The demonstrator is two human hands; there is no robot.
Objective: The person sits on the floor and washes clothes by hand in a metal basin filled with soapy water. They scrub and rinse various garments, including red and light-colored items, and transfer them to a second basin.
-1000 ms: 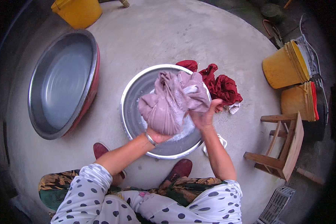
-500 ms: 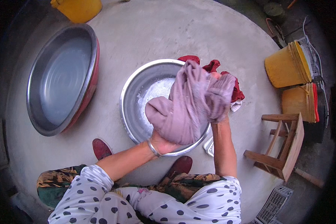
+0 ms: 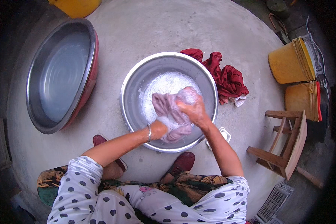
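A mauve cloth garment lies bunched and wet in the round metal basin, in white suds. At the garment's near left side is my left hand, closed on it low in the basin, its fingertips hidden by cloth and foam. My right hand grips the garment's right part, where a foam-covered bulge of cloth stands up. A silver bangle circles my left wrist. Beyond the basin's right rim, dark red cloth lies heaped on the concrete, with a bit of white fabric at its near edge.
A large red-sided basin leans tilted at the left. Yellow buckets and a wooden stool on its side stand at the right. A small white dish sits by the basin, partly behind my right forearm. My dark red shoes are close to it.
Both hands have lowered the mauve garment from above the basin into the suds. The red cloth and the basin's inside now show more fully.
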